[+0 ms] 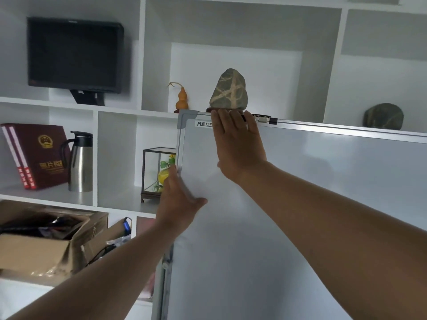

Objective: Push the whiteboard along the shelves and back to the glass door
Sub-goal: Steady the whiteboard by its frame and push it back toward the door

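The whiteboard [312, 204] fills the view from the centre out to 3 and 5 o'clock, standing upright in front of the white shelves [115, 107]. Its writing face is blank, pale grey-white and glossy, with soft reflections. A thin silver metal frame runs round it, with a grey plastic cap on the top left corner and a label beside the cap reading "REDO", the rest covered. Small metal and black clips sit on the top rail at about 1 o'clock.

The right hand [238, 144] lies flat on the board's face near the top left corner, fingers straight and close together, their tips reaching the top rail. The left hand [179, 199] grips the board's left edge lower down, at about 9 o'clock from the centre: thumb spread across the front face, fingers wrapped behind the frame and out of sight.

Behind the top rail, a veined stone [228, 91] and an orange gourd [181, 98] stand on the shelf.
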### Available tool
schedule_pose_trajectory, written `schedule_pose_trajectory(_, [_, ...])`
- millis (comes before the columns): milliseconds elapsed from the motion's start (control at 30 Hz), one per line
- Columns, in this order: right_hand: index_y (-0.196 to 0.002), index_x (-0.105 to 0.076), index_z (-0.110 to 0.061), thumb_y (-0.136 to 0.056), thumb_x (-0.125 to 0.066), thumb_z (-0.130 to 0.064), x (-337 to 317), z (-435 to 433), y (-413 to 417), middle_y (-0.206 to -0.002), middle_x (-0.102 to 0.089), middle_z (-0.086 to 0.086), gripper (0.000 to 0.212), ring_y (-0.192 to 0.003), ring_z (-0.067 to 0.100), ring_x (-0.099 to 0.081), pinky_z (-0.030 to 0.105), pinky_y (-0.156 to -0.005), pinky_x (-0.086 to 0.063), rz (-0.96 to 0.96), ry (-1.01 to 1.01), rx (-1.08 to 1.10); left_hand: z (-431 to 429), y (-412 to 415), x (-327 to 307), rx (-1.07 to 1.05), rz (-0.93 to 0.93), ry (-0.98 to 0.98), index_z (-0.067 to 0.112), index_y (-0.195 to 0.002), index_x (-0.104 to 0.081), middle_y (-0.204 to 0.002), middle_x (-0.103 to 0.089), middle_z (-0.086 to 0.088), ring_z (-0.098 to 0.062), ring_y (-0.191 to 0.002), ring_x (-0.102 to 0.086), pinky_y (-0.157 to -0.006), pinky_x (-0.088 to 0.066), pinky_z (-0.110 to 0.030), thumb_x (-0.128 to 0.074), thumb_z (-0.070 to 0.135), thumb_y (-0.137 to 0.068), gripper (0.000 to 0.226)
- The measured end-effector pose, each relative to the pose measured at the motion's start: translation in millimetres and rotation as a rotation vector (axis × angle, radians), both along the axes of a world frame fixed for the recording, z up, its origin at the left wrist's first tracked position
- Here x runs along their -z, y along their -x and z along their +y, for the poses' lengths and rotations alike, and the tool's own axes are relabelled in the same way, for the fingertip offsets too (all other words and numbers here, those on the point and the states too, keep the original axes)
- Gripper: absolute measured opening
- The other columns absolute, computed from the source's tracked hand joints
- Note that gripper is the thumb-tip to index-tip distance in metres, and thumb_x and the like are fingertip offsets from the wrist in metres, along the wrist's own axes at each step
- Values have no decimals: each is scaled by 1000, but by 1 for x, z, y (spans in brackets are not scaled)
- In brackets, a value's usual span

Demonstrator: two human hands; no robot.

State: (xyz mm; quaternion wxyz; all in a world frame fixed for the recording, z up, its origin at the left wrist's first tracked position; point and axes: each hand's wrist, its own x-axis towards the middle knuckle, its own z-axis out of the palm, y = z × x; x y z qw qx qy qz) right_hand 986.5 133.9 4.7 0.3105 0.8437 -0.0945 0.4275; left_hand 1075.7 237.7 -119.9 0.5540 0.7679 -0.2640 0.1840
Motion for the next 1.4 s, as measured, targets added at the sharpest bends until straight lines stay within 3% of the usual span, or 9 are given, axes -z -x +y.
schedule_pose_trajectory(133, [-151, -18, -6, -79, -67, -25, -2, -10, -8, -149, -33, 12, 89, -137, 33, -29, 50, -117, -16, 3, -9, 11, -11, -12, 2, 1, -12, -4, 27, -153, -13, -148, -39, -3, -26, -136, -40, -108, -43, -48, -89, 34, -63, 118])
schedule_pose_trajectory(300, [-151, -14, -7, -80, -64, -26, -3, -12, -10, -150, -30, 11, 89, -137, 33, -28, 49, -117, -15, 11, 2, 52, -16, -16, 6, -7, -48, 9, 28, -154, -11, -147, -40, -3, -26, -135, -40, -108, -43, -48, -90, 37, -61, 122])
schedule_pose_trajectory(500, [-152, -12, -9, -74, -68, -24, -3, -3, -2, -153, -26, 9, 97, -138, 31, -26, 46, -118, -10, 13, -24, 96, -11, -10, 15, 22, -135, 51, 18, -155, -14, -149, -37, -4, -26, -135, -39, -106, -38, -39, -88, 29, -66, 116])
schedule_pose_trajectory(733, [-154, 0, -10, -82, -67, -30, 1, 9, 9, -160, -14, 8, 100, -147, 30, -13, 44, -120, -5, 38, -28, 151, 1, -9, 18, 39, -173, 39, 17, -152, -20, -139, -43, -10, -30, -126, -45, -100, -48, -50, -88, 25, -65, 111])
schedule_pose_trajectory(833, [-154, 5, -11, -86, -65, -28, -2, 12, 13, -163, -6, 8, 99, -150, 27, -3, 42, -120, -1, 64, -56, 145, 9, -7, 8, 25, -192, 68, 13, -152, -23, -145, -40, -13, -32, -132, -39, -108, -39, -49, -86, 25, -66, 107])
schedule_pose_trajectory(933, [-154, 5, -13, -86, -67, -29, -2, 9, 25, -164, 0, 7, 101, -150, 25, 2, 40, -120, 1, 51, -97, 115, 13, 6, -19, -44, -339, 124, 7, -153, -25, -151, -37, -17, -34, -139, -34, -114, -31, -50, -84, 28, -69, 104])
schedule_pose_trajectory(1067, [-155, -5, -13, -79, -76, -35, 5, -2, 68, -164, -9, 6, 106, -150, 25, -5, 38, -121, -7, -26, -189, 104, -5, 49, -60, 88, -563, 115, 5, -153, -28, -154, -36, -14, -30, -142, -31, -117, -21, -39, -82, 30, -72, 100])
schedule_pose_trajectory(1300, [-154, -10, -12, -73, -80, -43, 26, -54, 210, -163, -16, 7, 111, -149, 22, -14, 36, -118, -21, -314, -454, 269, -89, 156, -86, 381, -734, -66, 22, -154, -26, -158, -30, 1, -23, -146, -25, -118, -20, -38, -76, 44, -75, 96])
schedule_pose_trajectory(1400, [-154, -9, -11, -75, -80, -40, 35, -71, 285, -163, -16, 6, 111, -149, 19, -13, 33, -117, -18, -406, -509, 342, -124, 214, -88, 498, -760, -132, 28, -155, -23, -160, -26, 6, -20, -147, -20, -119, -14, -36, -74, 47, -76, 95])
